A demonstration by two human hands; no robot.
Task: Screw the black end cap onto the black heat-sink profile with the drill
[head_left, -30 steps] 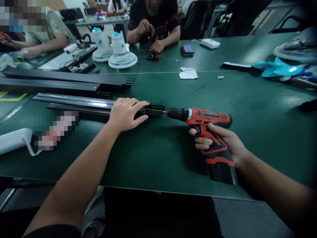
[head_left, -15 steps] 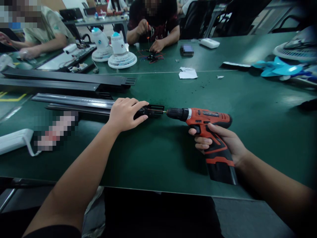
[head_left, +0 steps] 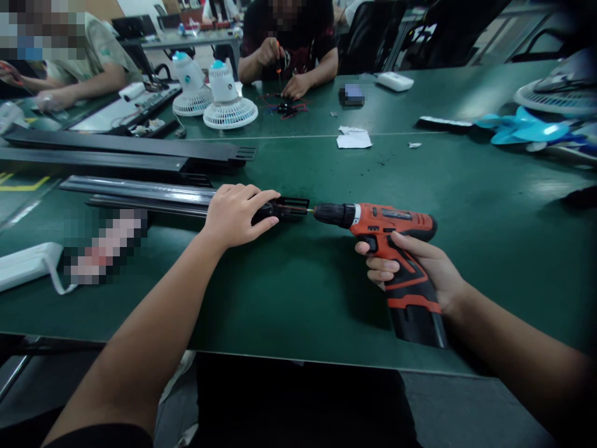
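My left hand [head_left: 236, 216] is wrapped over a long, glossy black housing [head_left: 140, 188], close to its right end, and holds it down on the table. Past my thumb and fingers sticks out the housing's slotted black end [head_left: 295, 204]. My right hand [head_left: 436, 267] grips an orange and black cordless drill [head_left: 392, 219] by its handle, one finger near the trigger. The drill lies level, its chuck pointing left, and its thin bit reaches the slotted end. Whether the bit sits in a screw is too small to make out.
More long black housings [head_left: 121, 149] lie beyond my left hand. Two white fans [head_left: 228, 99] stand face down farther back. Across the green table [head_left: 280, 298], a person [head_left: 289, 43] works on wires with a screwdriver. White paper [head_left: 354, 138] and blue fan blades [head_left: 522, 126] lie to the right.
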